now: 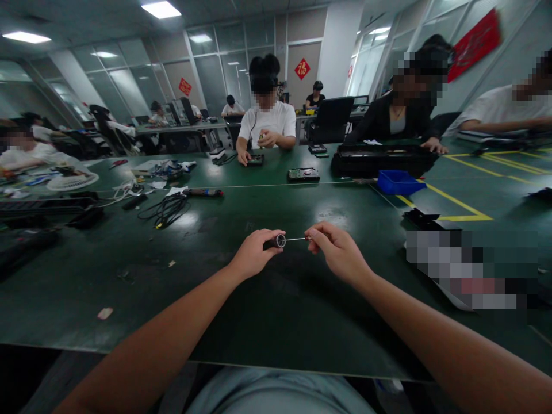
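In front of me, above the green table, my left hand is closed round a short dark cylinder. The cylinder's round end has a pale rim and faces toward me and to the right. My right hand pinches a thin metal rod, possibly a slim screwdriver; my fingers hide its handle end. The rod lies nearly level between the hands. Its left tip meets the cylinder's end, though I cannot tell whether it goes inside.
Beyond my hands lie a cable coil, a dark handheld tool and an opened circuit-board device. A blue tray and a long black casing stand back right. A person works opposite.
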`<state>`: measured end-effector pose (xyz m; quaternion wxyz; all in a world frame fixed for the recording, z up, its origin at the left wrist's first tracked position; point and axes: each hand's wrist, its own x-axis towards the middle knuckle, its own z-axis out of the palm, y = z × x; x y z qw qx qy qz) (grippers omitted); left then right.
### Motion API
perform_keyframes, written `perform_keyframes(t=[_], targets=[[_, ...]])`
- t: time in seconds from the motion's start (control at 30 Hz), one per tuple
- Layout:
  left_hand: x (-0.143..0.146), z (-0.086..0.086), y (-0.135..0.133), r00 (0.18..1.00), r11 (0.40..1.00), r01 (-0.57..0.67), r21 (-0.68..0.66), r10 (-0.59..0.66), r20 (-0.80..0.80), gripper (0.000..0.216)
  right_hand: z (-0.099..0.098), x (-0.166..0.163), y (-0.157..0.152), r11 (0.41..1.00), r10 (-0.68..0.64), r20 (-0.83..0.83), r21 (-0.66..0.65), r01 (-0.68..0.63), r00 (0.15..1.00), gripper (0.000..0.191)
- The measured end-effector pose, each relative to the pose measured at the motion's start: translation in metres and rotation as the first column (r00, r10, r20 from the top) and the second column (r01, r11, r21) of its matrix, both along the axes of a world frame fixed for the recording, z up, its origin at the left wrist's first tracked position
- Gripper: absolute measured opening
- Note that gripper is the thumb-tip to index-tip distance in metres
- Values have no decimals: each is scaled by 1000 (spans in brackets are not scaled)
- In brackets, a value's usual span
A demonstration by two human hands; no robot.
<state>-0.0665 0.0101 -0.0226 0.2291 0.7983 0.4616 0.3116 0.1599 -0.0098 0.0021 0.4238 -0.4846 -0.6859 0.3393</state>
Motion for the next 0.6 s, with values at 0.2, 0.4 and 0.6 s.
perform_keyframes(t=[0.2, 0.4, 0.6], targets=[[0, 1, 0, 1000, 1000, -6, -14, 6, -1, 38, -2, 0, 0, 1000, -24, 46, -4, 24, 999, 25], [-2, -2, 2, 1000, 1000, -6, -4, 6, 15, 40, 0, 0, -1, 1000, 15, 66, 5, -15, 998, 22], [-1, -1, 1, 1000, 1000, -5, -11, 5, 6, 39, -2, -1, 0, 1000, -17, 29, -10, 18, 999, 24]])
